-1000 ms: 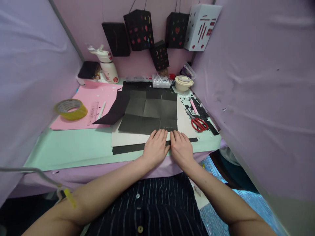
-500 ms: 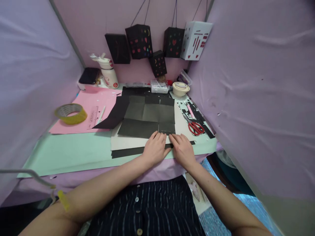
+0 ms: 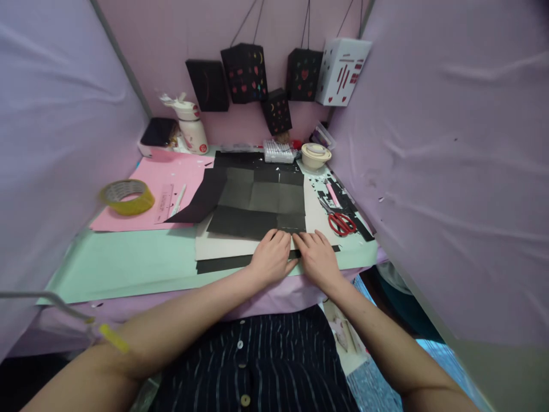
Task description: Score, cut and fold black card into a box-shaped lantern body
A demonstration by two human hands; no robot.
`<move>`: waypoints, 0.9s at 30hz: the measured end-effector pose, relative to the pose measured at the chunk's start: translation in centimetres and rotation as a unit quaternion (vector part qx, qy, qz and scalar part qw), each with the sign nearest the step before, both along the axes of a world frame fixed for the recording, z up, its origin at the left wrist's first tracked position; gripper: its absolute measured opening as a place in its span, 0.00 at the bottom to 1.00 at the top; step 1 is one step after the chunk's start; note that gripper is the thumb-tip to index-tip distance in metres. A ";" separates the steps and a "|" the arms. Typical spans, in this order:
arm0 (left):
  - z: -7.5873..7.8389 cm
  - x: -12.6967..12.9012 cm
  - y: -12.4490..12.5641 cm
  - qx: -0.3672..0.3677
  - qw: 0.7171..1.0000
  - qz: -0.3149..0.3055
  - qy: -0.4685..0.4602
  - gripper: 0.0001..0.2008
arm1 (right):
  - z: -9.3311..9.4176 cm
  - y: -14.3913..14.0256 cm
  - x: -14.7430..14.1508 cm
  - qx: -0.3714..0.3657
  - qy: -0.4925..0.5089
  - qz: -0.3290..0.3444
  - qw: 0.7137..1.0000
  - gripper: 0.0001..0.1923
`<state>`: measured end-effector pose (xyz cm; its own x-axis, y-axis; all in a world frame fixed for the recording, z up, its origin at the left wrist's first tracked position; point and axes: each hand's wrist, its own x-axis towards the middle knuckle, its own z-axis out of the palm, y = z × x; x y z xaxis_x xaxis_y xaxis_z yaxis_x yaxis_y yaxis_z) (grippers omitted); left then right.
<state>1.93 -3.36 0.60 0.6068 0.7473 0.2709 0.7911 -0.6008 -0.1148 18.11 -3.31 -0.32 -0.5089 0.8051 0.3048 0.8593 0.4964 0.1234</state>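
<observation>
A large creased sheet of black paper (image 3: 249,197) lies on a white board, its left part lifted and bent up. At its near right edge, my left hand (image 3: 272,254) has its fingers together on the paper and its thumb pointing right. Close beside it, my right hand (image 3: 318,256) presses the same edge with bent fingers. The fingertips of both hands nearly meet, and they hide the part of the edge they hold. Under the white board (image 3: 223,247), a black strip (image 3: 223,264) sticks out towards me.
Red-handled scissors (image 3: 342,224), a pink cutter (image 3: 332,193) and black scraps lie at right. To the left are a roll of yellow tape (image 3: 128,197), a ruler (image 3: 163,203) and pink paper (image 3: 120,220). A bottle (image 3: 193,129) and round container (image 3: 316,155) stand behind. Several paper lanterns (image 3: 244,73) hang at the back.
Both hands stay at the near edge of the black paper and have barely shifted. The whole view has moved slightly.
</observation>
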 end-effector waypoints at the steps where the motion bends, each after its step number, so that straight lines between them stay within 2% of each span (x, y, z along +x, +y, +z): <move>1: -0.2 0.0 -0.2 0.006 1.000 0.012 -0.007 0.25 | -0.2 0.0 0.0 0.004 0.004 0.002 1.000 0.20; 4: -0.4 0.1 -0.3 0.013 0.999 0.031 -0.014 0.24 | -0.5 0.0 -0.1 0.015 0.004 0.006 1.000 0.19; 8: -0.1 0.2 -0.1 -0.005 1.000 0.015 -0.007 0.22 | -0.4 0.4 0.2 0.006 0.030 0.013 0.999 0.18; 12: -0.8 -0.7 -0.5 -0.005 0.998 0.035 -0.052 0.29 | -0.8 0.8 1.1 -0.020 0.121 0.017 0.992 0.19; 14: -1.3 -1.2 -0.9 -0.007 0.997 0.043 -0.067 0.31 | -1.4 0.7 1.4 -0.009 0.143 0.024 0.989 0.20; 18: -1.3 -1.1 -1.2 -0.011 0.999 0.030 -0.026 0.31 | -2.2 0.1 1.4 0.033 0.109 0.024 0.993 0.22; 23: -0.7 0.7 -1.0 0.008 0.999 0.022 0.043 0.28 | -1.8 -0.1 0.7 0.056 0.040 0.046 0.997 0.20; 25: -0.7 1.0 -0.9 0.023 0.998 0.014 0.051 0.25 | -1.6 0.2 0.7 0.055 0.037 0.056 0.996 0.20; 27: -0.5 0.7 -0.7 0.030 0.999 0.000 0.043 0.23 | -1.5 0.6 1.0 0.038 0.074 0.061 0.995 0.20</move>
